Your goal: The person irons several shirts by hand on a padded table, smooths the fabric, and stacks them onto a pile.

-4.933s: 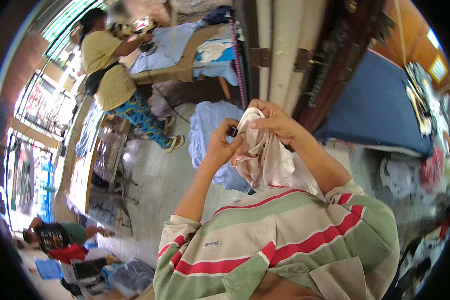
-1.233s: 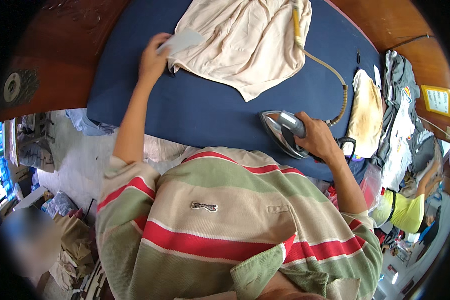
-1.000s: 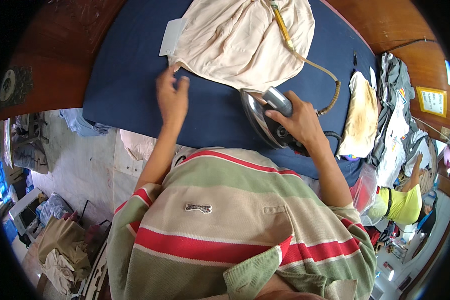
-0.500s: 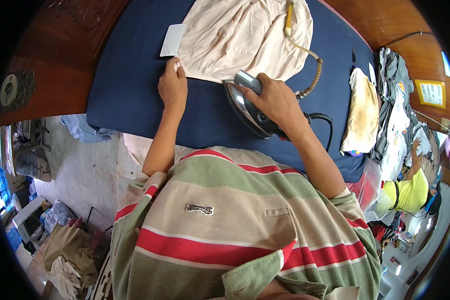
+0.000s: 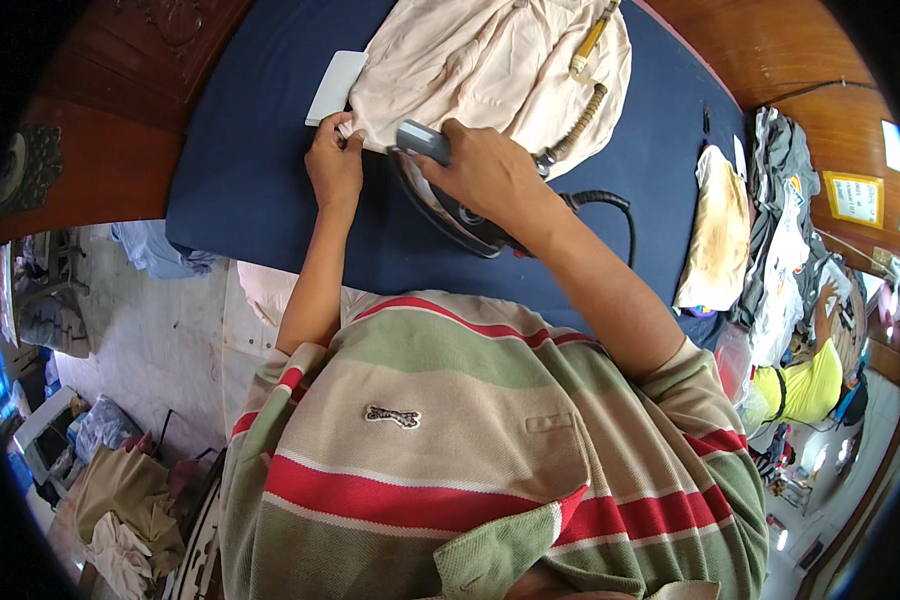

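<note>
A pale cream garment point(image 5: 490, 70) lies spread on a dark blue padded ironing table point(image 5: 250, 140). My right hand point(image 5: 485, 170) grips the handle of a dark electric iron point(image 5: 450, 210), which rests at the garment's near edge. My left hand point(image 5: 335, 165) pinches the garment's near left corner against the blue cover, just left of the iron's tip. The iron's black cord point(image 5: 610, 205) loops off to the right.
A white card point(image 5: 335, 87) lies by the garment's left edge. A yellowish cloth point(image 5: 715, 235) and a stack of folded clothes point(image 5: 780, 230) sit at the table's right end. Another person in a yellow top point(image 5: 810, 385) stands at the right. Clothes heaps point(image 5: 120, 500) lie on the floor at the lower left.
My right hand has slid the iron left and away, up to the garment's edge. My left hand has moved from the bare blue cover onto the garment's corner.
</note>
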Motion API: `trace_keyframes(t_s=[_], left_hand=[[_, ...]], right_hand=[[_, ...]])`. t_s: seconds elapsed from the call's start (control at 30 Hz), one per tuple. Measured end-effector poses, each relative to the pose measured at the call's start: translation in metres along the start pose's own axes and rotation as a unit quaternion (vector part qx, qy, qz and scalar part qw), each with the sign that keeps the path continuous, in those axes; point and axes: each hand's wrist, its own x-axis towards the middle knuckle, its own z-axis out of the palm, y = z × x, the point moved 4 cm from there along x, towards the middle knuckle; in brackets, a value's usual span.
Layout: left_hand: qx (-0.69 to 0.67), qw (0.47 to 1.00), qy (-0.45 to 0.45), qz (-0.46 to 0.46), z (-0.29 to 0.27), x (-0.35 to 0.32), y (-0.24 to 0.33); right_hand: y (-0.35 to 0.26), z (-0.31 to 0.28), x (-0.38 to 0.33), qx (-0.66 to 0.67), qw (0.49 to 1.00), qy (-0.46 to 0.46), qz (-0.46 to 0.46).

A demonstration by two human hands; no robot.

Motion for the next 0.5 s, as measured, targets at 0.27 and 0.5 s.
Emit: trace_keyframes(t_s=[0.27,0.5], left_hand=[[0.042,0.999,-0.009,-0.006,0.0,0.0,0.002],[-0.27,0.95,0.069,-0.141,0.025,-0.006,-0.003]], right_hand=[[0.07,-0.028,-0.067,0.001,0.993,-0.027,0.114],[0.189,-0.066,-0.14,0.073,0.962,0.018,0.263]])
